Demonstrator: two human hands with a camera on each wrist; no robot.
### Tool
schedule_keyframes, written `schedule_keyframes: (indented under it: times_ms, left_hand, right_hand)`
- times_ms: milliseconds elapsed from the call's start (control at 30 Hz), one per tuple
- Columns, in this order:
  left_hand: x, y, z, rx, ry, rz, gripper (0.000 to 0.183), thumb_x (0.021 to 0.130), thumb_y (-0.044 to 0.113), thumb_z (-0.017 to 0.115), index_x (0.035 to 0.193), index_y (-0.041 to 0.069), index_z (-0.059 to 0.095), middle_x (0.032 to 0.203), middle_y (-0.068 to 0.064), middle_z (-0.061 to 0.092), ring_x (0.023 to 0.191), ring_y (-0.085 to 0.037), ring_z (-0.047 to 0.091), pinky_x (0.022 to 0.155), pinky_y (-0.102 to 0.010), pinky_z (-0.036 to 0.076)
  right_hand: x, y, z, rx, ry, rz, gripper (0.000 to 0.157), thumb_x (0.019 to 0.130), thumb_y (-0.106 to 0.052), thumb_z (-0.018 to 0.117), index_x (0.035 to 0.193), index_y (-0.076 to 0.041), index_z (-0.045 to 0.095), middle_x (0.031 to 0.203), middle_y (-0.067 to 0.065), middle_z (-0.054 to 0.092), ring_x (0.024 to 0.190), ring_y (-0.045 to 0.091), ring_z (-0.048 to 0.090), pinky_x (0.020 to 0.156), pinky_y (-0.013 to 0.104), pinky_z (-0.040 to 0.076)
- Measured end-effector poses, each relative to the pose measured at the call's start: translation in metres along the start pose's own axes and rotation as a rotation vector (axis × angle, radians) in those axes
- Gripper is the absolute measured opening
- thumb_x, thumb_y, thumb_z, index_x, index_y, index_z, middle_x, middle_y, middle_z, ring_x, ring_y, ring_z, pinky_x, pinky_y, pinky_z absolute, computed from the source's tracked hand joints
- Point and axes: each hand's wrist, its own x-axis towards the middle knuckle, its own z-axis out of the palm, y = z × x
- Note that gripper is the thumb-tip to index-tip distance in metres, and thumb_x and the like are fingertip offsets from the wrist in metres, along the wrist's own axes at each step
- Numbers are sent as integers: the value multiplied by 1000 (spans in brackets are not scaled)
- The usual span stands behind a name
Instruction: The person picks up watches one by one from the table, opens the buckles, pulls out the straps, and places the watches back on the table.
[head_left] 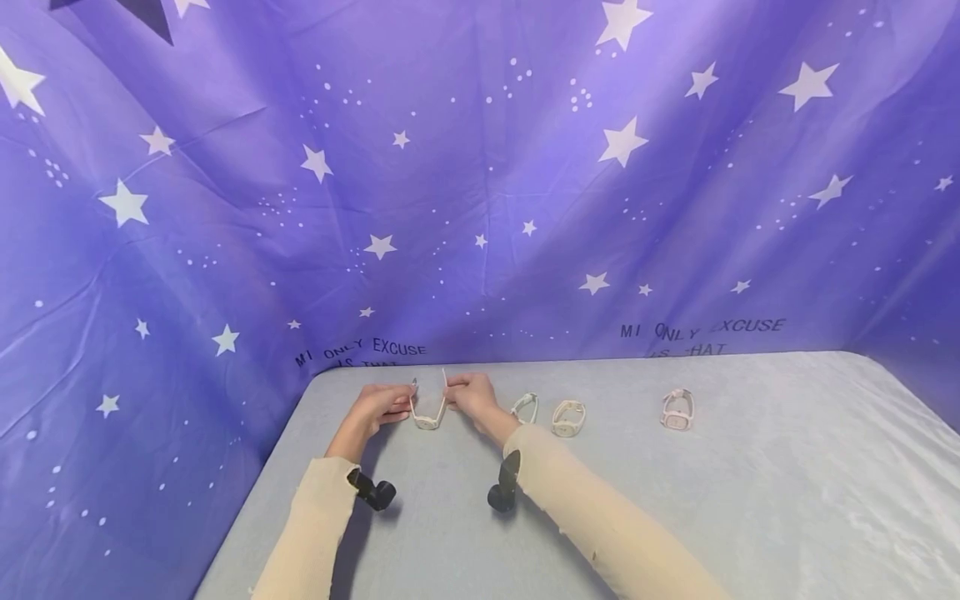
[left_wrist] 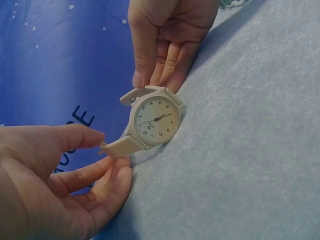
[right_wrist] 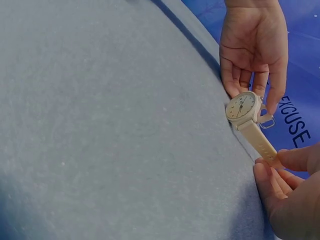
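Left hand [head_left: 378, 407] pinches cream watch [head_left: 427, 422] by its buckle end; right hand [head_left: 474, 397] pinches the holed end; watch near table's [head_left: 787, 475] far edge, contact unclear; green-strapped watch [head_left: 529, 407] partly hidden behind right sleeve [head_left: 600, 508].

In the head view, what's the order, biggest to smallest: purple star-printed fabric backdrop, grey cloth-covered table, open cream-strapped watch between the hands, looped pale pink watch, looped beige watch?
1. Backdrop
2. Table
3. Cream watch, strap spread open
4. Pink watch and beige watch: too alike to rank
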Motion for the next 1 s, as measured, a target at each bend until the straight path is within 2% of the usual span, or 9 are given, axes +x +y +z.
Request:
schedule_keyframes:
  times_ms: [133,333,533,867,1000]
  left_hand:
    - [1,1,2,4,8,-5,34,94,9,68,120,-11,60,76,-1,67,67,-7,66,77,-28,64]
    - [3,1,6,18,35,-8,41,94,9,66,127,-13,57,77,0,65,68,-7,67,74,-25,63]
    - [2,2,8,16,58,-2,40,93,9,65,125,-14,57,74,0,64,65,-7,65,73,-26,63]
    - [0,2,13,20,90,9,38,91,9,65,121,-14,58,77,-2,64,66,-9,64,72,-29,64]
    - [0,2,15,16,104,15,42,92,9,65,125,-16,57,83,-4,65,73,-12,66,74,-30,64]
  right_hand:
    - [1,1,0,-19,14,-14,27,90,7,63,116,16,65,103,27,73,74,10,64,77,30,64]
    - [2,1,0,-27,27,-10,28,90,5,64,117,14,66,105,26,73,74,9,64,78,29,63]
    - [2,2,1,-57,39,-27,28,90,5,64,116,14,67,105,25,74,75,11,64,75,27,62]
    - [-2,1,1,-60,39,-28,32,89,6,64,120,14,65,106,27,74,88,29,74,78,28,63]
    - [-3,1,1,-82,51,-45,32,88,6,65,120,13,66,104,25,75,82,22,72,77,26,62]
